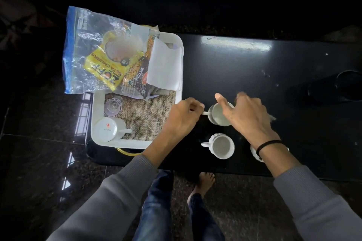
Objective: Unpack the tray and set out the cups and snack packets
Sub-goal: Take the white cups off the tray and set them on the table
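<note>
A white tray with a burlap liner sits at the left end of a black table. In it lie an upturned white cup, a small clear glass, a white paper and a clear zip bag holding a yellow soya chunks packet and a mixture packet. My left hand pinches the handle of a white cup on the table. My right hand is over that cup's far rim, thumb raised. A second cup stands nearer me. A third white piece shows under my right wrist.
A dark object lies at the table's right end. The table's near edge runs just above my bare foot on the dark polished floor. The zip bag overhangs the tray's far left corner.
</note>
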{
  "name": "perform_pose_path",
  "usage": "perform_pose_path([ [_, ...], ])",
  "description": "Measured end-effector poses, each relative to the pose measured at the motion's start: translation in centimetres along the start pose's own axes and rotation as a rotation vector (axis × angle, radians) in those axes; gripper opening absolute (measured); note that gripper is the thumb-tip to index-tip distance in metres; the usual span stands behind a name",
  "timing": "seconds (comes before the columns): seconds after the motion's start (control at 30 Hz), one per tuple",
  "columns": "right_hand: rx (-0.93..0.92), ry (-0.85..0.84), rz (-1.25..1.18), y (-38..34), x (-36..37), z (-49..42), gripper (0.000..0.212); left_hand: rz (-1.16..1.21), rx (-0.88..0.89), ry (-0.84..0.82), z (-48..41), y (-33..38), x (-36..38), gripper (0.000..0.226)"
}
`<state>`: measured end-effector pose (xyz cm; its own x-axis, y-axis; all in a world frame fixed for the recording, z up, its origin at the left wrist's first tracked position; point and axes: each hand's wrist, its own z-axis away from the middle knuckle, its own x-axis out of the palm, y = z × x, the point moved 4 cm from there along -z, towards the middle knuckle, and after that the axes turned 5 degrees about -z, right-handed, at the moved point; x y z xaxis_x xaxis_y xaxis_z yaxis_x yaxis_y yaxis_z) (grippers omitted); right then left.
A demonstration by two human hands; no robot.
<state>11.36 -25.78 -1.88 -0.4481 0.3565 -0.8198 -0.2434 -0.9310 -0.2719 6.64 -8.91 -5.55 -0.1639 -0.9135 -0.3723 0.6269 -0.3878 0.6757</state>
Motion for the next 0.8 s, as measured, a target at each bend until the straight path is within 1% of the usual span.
perform_pose_path([
  [0.1, -0.045, 0.03, -0.03, -1.9, -0.2, 0.4, 0.069, -0.05, 0.056, 0.045, 1.2, 0.4, -2.6, 0.022],
  [0.2, -0.112, 0.001, -0.064, -5.2, 0.6, 1.0, 0.058, -0.138, 0.121, 0.119, 2.3, 0.2, -5.9, 0.017],
  [0.27, -0.167, -0.056, -0.085, -7.8, 1.9, 1.3, 0.05, -0.207, 0.162, 0.182, 3.1, -0.4, -8.3, 0.016],
  [0.37, -0.289, -0.193, -0.1, -11.6, 4.5, 2.0, 0.039, -0.341, 0.213, 0.232, 4.2, -2.0, -11.6, 0.021],
  [0.47, -0.41, -0.323, -0.126, -15.0, 7.4, 3.5, 0.026, -0.6, 0.238, 0.244, 5.0, -4.3, -14.3, 0.033],
  [0.5, -0.44, -0.362, -0.141, -15.8, 8.4, 4.1, 0.023, -0.652, 0.225, 0.247, 5.3, -5.2, -15.0, 0.037],
  [0.6, -0.486, -0.463, -0.164, -17.6, 11.0, 5.8, 0.019, -0.697, 0.164, 0.227, 6.1, -8.0, -16.6, 0.052],
  [0.73, -0.509, -0.495, -0.157, -18.3, 13.1, 6.8, 0.015, -0.804, 0.112, 0.056, 6.2, -11.0, -16.9, 0.081],
  [0.8, -0.499, -0.495, -0.165, -18.2, 13.5, 7.0, 0.015, -0.87, 0.117, 0.022, 6.2, -11.9, -16.7, 0.083],
])
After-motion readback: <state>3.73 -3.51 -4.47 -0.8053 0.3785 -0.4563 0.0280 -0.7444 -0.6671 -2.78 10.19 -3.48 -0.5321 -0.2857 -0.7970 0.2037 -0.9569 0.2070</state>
